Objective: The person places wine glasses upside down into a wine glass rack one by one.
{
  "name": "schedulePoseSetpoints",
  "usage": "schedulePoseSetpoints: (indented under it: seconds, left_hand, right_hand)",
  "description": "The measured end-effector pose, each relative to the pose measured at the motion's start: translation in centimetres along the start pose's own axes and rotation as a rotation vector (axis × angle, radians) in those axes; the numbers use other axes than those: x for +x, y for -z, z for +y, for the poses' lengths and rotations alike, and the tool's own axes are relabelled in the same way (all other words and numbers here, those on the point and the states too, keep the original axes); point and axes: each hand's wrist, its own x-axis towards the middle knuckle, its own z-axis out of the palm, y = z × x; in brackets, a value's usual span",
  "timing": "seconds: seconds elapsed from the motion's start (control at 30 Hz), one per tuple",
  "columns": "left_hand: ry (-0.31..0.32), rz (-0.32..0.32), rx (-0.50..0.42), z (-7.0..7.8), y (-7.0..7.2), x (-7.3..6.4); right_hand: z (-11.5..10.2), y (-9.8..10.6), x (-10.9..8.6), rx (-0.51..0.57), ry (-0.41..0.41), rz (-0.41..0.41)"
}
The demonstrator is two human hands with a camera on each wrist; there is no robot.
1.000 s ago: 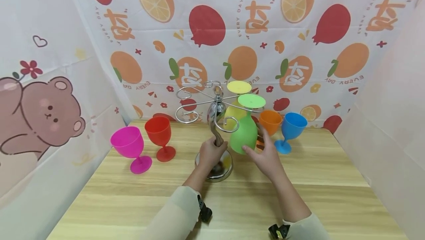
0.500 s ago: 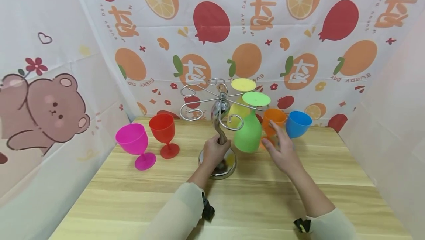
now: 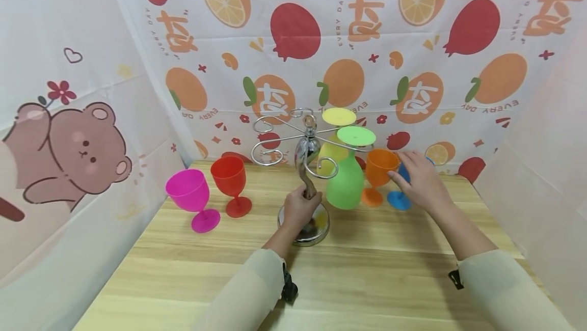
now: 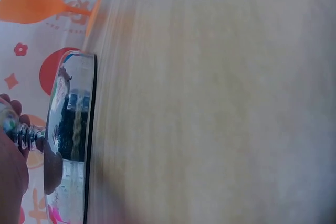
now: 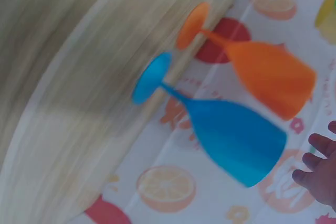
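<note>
My left hand (image 3: 300, 210) grips the twisted stem of a chrome goblet rack (image 3: 308, 155) just above its round base. The left wrist view shows that shiny base (image 4: 68, 140) side-on. A green goblet (image 3: 345, 186) and a yellow goblet (image 3: 331, 158) hang upside down from the rack's right-hand arms. My right hand (image 3: 423, 181) hovers at the blue goblet (image 3: 399, 199), covering part of its bowl in the head view. In the right wrist view, the spread fingers lie just beyond the rim of the upright blue goblet (image 5: 236, 137).
An orange goblet (image 3: 381, 167) stands upright between the green and blue ones. Over on the left stand a magenta goblet (image 3: 189, 191) and a red goblet (image 3: 229, 175). Behind the wooden table (image 3: 367, 280) hangs a fruit-print cloth (image 3: 295, 30). The rack's other curled arms are bare.
My right hand has come away from the hanging green goblet and moved right, past the orange goblet to the blue one. The left hand keeps its grip on the stem.
</note>
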Motion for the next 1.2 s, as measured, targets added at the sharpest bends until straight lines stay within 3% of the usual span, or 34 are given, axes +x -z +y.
schedulePoseSetpoints:
  seconds: [0.2,0.57,0.77,0.87,1.2]
  left_hand:
    - [-0.007,-0.003,-0.014,0.1,0.1,-0.2]
    - [-0.019,0.01,0.006,0.5,0.2,-0.3]
    - [-0.004,-0.005,0.012,0.4,0.2,-0.6]
    - [-0.002,-0.007,0.025,0.4,0.2,-0.6]
    - [-0.042,0.022,0.02,0.2,0.1,-0.6]
  right_hand:
    - [1.6,-0.1,0.8,-0.095,-0.049,-0.111]
    - [3.6,0.3,2.2,-0.141,-0.187,-0.269]
    - [4.1,-0.3,2.2,-0.161,-0.221,-0.343]
    - [4.4,-0.8,2.1,-0.163,-0.219,-0.349]
    - [4.7,-1.9,2.0,-0.193,-0.196,-0.255]
